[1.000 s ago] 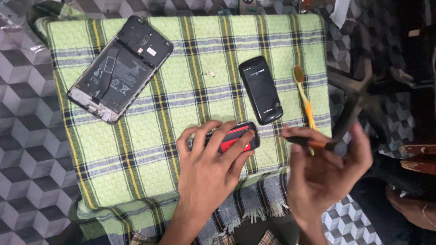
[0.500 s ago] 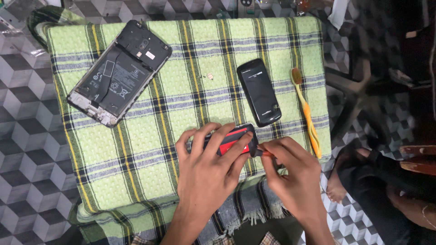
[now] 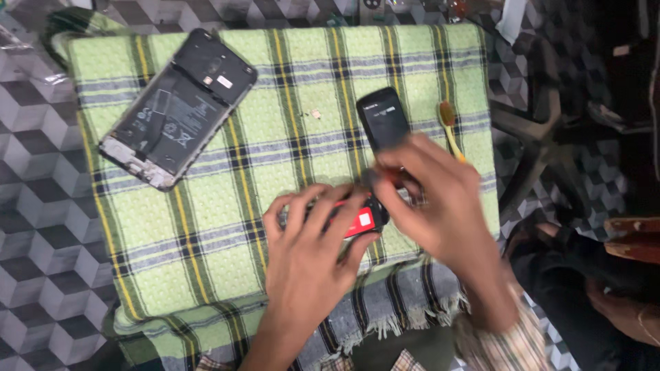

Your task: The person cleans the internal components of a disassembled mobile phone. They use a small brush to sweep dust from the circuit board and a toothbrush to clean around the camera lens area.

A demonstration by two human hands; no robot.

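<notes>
I'm looking down on the green plaid cloth (image 3: 227,227); the left hand (image 3: 313,254) lies flat with fingers spread, pinning a small red and black phone (image 3: 356,218) against the cloth near its front edge; that is a press from above, not a closed grip. The right hand (image 3: 440,206) is blurred; it sits just beside the red phone's right end, fingers curled round something dark and slim, perhaps a tool, but I cannot tell what it is or how firmly it is held.

As for progress, my reading is that the work on the small phone is in its middle; the red face shows between the fingers, and whether any cover is off I cannot make out; nothing removed lies beside it.

Around it: a large opened smartphone (image 3: 177,110) rests at the upper left, back off and battery exposed, well apart from the hands; a second small black phone (image 3: 382,118) lies just above the right hand, near enough to be nudged; an orange-handled brush (image 3: 450,127) lies at the right edge; a tiny pale speck (image 3: 316,114) sits mid-cloth, possibly a loose part, too small to tell.
</notes>
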